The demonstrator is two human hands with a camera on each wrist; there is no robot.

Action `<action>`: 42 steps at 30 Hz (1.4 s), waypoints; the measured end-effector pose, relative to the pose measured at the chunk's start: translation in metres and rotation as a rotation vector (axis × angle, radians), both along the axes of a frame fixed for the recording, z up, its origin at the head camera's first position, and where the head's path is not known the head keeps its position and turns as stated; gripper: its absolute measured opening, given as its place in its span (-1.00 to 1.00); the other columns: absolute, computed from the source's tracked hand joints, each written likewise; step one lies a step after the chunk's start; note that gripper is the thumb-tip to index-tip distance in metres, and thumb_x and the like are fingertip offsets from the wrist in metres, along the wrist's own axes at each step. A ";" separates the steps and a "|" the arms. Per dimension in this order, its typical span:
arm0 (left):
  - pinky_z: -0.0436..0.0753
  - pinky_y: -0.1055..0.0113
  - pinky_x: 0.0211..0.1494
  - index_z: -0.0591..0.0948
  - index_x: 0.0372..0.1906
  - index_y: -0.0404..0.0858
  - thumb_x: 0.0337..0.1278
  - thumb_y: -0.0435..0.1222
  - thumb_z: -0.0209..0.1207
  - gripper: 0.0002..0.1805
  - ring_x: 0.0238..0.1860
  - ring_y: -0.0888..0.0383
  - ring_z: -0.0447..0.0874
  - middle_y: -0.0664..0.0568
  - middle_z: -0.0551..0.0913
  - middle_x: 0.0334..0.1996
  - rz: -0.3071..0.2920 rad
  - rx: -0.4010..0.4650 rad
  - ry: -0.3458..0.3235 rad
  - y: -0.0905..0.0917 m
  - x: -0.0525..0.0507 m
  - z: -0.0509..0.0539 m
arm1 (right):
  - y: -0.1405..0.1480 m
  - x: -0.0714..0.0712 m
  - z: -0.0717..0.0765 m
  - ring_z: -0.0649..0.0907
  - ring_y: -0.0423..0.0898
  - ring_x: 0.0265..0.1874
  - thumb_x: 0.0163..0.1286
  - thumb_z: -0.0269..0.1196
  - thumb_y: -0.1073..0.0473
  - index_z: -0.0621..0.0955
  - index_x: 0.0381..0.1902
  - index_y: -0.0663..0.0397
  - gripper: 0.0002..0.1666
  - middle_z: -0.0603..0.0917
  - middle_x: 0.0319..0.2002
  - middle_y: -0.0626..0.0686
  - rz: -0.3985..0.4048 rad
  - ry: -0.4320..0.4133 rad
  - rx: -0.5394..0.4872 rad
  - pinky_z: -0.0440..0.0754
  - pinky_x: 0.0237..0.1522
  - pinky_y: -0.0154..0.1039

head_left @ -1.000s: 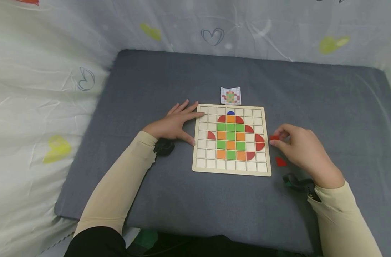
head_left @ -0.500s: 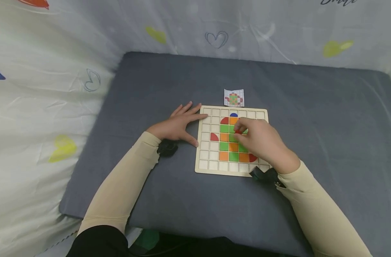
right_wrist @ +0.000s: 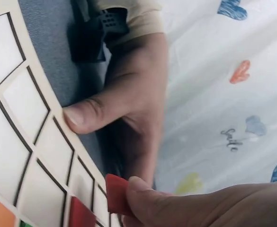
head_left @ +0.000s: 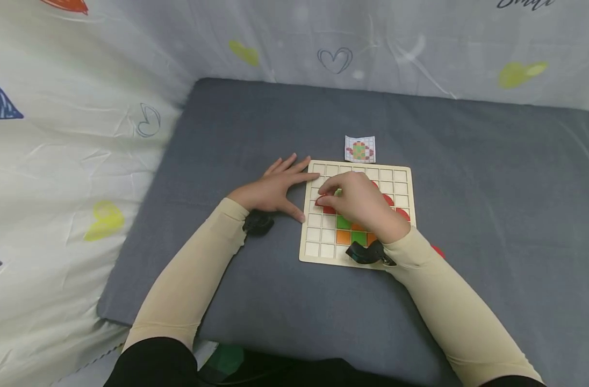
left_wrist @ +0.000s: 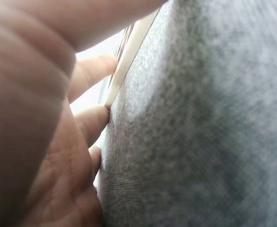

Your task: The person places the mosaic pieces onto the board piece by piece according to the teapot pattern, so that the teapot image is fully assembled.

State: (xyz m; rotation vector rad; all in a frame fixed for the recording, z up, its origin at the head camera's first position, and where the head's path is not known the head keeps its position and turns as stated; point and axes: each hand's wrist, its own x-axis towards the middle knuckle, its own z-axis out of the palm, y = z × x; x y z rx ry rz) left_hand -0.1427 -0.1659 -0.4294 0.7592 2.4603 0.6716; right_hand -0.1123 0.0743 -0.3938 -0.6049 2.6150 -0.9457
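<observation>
A light wooden grid board (head_left: 314, 249) lies on the grey table, with green, orange and red pieces in its squares. My right hand (head_left: 359, 201) reaches over it and pinches a small red piece (right_wrist: 117, 194) above the left-hand squares. Just beside that piece, a red tile (right_wrist: 81, 215) sits in a square. My right hand and forearm hide much of the coloured pattern. My left hand (head_left: 270, 191) has its fingers spread against the board's left edge, thumb and a fingertip touching the frame.
A small printed card (head_left: 360, 149) with a coloured grid picture lies behind the board. Another red piece (head_left: 438, 251) shows on the cloth at the right, partly covered by the sleeve. White patterned curtains stand at the back and left.
My right hand, with the red piece, has moved left from beside the board's right edge to over its left squares. My left hand has stayed at the board's edge.
</observation>
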 end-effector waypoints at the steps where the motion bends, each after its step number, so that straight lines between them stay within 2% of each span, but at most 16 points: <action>1: -0.52 0.00 0.68 0.20 0.69 0.10 -0.12 0.21 0.58 0.23 0.71 0.01 -0.58 0.10 -0.26 0.74 -0.003 -0.004 0.003 0.000 0.000 0.000 | -0.002 0.000 -0.002 0.68 -0.09 -0.26 0.38 0.49 0.10 0.86 -0.15 -0.04 -0.87 0.84 -0.26 -0.10 0.003 0.000 0.001 0.60 -0.17 -0.15; 4: -0.51 -0.01 0.68 0.20 0.69 0.10 -0.12 0.21 0.57 0.24 0.71 0.01 -0.57 0.10 -0.25 0.74 -0.009 -0.010 0.013 0.001 0.000 0.000 | -0.007 0.000 -0.006 0.69 -0.10 -0.22 0.41 0.46 0.11 0.87 -0.16 -0.03 -0.88 0.85 -0.24 -0.10 0.019 0.004 0.010 0.63 -0.15 -0.14; 11: -0.52 0.00 0.68 0.20 0.69 0.10 -0.13 0.21 0.58 0.24 0.70 0.03 -0.58 0.12 -0.25 0.74 -0.007 -0.014 0.006 0.001 0.001 0.003 | -0.011 0.003 -0.010 0.63 -0.08 -0.35 0.46 0.42 0.14 0.83 -0.23 -0.03 -0.92 0.78 -0.27 -0.08 0.022 0.029 0.067 0.59 -0.29 -0.16; 19: -0.51 0.01 0.68 0.20 0.69 0.10 -0.12 0.20 0.58 0.23 0.71 0.02 -0.57 0.11 -0.26 0.74 -0.011 -0.017 0.004 0.002 0.000 0.007 | -0.012 0.003 -0.015 0.70 -0.05 -0.23 0.44 0.42 0.18 0.85 -0.21 0.02 -0.91 0.79 -0.21 -0.03 0.069 0.081 0.082 0.66 -0.13 -0.11; 25: -0.51 0.00 0.68 0.20 0.69 0.11 -0.12 0.20 0.58 0.24 0.71 0.02 -0.57 0.11 -0.27 0.74 -0.012 -0.022 0.004 0.001 0.000 0.006 | -0.011 0.007 -0.013 0.69 -0.08 -0.25 0.40 0.46 0.18 0.86 -0.27 -0.02 -0.94 0.79 -0.25 -0.06 0.061 0.119 0.072 0.67 -0.18 -0.13; 29: -0.51 0.01 0.68 0.20 0.69 0.12 -0.11 0.20 0.58 0.23 0.71 0.03 -0.58 0.12 -0.27 0.74 -0.010 -0.027 0.006 0.001 0.000 0.004 | -0.011 0.009 -0.013 0.69 -0.06 -0.26 0.38 0.46 0.21 0.84 -0.27 0.04 -0.95 0.78 -0.29 -0.04 0.069 0.133 0.071 0.67 -0.17 -0.13; 35: -0.51 0.01 0.68 0.20 0.69 0.11 -0.11 0.19 0.58 0.23 0.71 0.03 -0.58 0.12 -0.27 0.74 -0.012 -0.017 0.011 0.001 0.000 0.004 | -0.010 0.009 -0.011 0.67 -0.02 -0.27 0.40 0.43 0.23 0.81 -0.26 0.11 -0.94 0.76 -0.34 -0.01 0.065 0.116 0.055 0.66 -0.13 -0.11; 42: -0.51 0.01 0.68 0.21 0.69 0.11 -0.13 0.18 0.59 0.23 0.71 0.02 -0.57 0.11 -0.25 0.74 -0.011 -0.012 0.016 0.001 0.001 0.004 | -0.004 0.012 -0.004 0.66 -0.02 -0.31 0.48 0.35 0.19 0.79 -0.17 0.14 -0.86 0.76 -0.28 0.03 0.034 0.098 0.025 0.66 -0.17 -0.10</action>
